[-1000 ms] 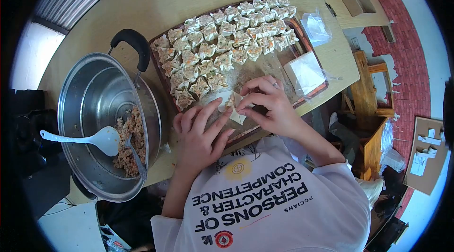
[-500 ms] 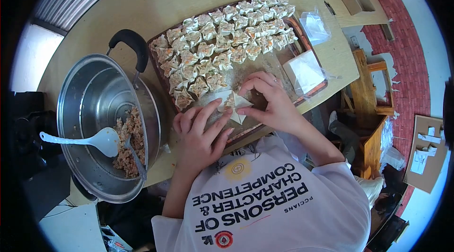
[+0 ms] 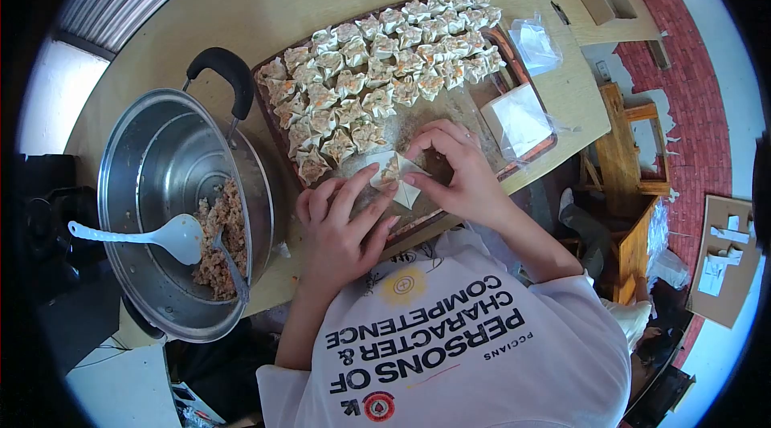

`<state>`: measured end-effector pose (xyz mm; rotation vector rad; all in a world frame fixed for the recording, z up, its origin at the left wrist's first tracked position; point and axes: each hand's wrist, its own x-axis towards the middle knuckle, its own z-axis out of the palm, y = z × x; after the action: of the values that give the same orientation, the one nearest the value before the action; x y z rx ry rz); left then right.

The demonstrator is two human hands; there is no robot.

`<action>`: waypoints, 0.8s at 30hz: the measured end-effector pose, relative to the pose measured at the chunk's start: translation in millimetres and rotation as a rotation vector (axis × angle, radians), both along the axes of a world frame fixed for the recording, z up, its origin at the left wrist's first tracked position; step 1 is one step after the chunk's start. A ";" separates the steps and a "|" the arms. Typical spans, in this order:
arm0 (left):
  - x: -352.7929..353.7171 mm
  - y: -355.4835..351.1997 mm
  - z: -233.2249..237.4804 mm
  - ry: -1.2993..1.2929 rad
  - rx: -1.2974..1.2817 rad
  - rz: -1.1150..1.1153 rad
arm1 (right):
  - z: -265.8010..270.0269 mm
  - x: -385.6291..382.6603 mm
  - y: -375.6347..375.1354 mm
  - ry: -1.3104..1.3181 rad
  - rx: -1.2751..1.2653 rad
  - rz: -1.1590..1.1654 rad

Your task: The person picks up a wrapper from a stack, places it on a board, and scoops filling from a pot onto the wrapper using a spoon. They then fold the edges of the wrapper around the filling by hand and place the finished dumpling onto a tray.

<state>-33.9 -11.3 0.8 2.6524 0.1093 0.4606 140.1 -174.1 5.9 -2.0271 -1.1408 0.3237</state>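
A square dumpling wrapper [image 3: 405,195] with meat filling at its middle lies before me at the tray's near edge, its corners partly raised. My right hand [image 3: 458,171] pinches the wrapper's right side between thumb and index finger. From the left, my left hand [image 3: 333,223] has its index and middle fingertips pressed to the wrapper's other side; its thumb is lower and off the wrapper. Beyond the hands, several rows of filled open-topped dumplings [image 3: 351,83] sit on the tray [image 3: 261,103]. At the tray's right end rests a stack of square wrappers [image 3: 518,121].
To the left stands a large metal pot [image 3: 161,139] with a black handle, holding meat filling [image 3: 229,223], a white ladle [image 3: 178,239] and a metal spoon [image 3: 229,265]. A plastic bag [image 3: 534,46] lies beyond the tray. Wooden furniture [image 3: 634,211] is at the right.
The wrapper's sides are folded up slightly more around the filling, and my right thumb has shifted a little. My left hand stays almost in place.
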 end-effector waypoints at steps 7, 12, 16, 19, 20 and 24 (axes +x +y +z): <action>0.9 -0.7 2.1 0.015 0.009 -0.003 | 4.4 -3.2 -2.8 -0.040 0.014 0.000; 1.5 -0.7 2.4 0.022 0.026 -0.011 | 0.8 -8.4 -6.3 -0.063 -0.005 -0.013; 0.5 -1.2 4.1 0.036 0.035 -0.002 | 2.9 -7.9 -9.0 -0.073 0.003 0.030; 1.1 -1.1 2.7 0.036 0.026 -0.006 | 2.2 -9.3 -9.8 -0.089 -0.006 0.047; 1.4 -1.1 2.3 0.037 0.013 -0.007 | 1.6 -9.8 -9.9 -0.104 -0.018 0.044; 1.5 -1.5 3.8 0.042 0.016 -0.001 | 0.8 -2.6 -10.4 0.014 0.016 0.035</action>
<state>-32.4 -12.8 4.6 2.6781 0.1177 0.4076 137.6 -184.5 6.7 -1.9904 -1.1676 0.3448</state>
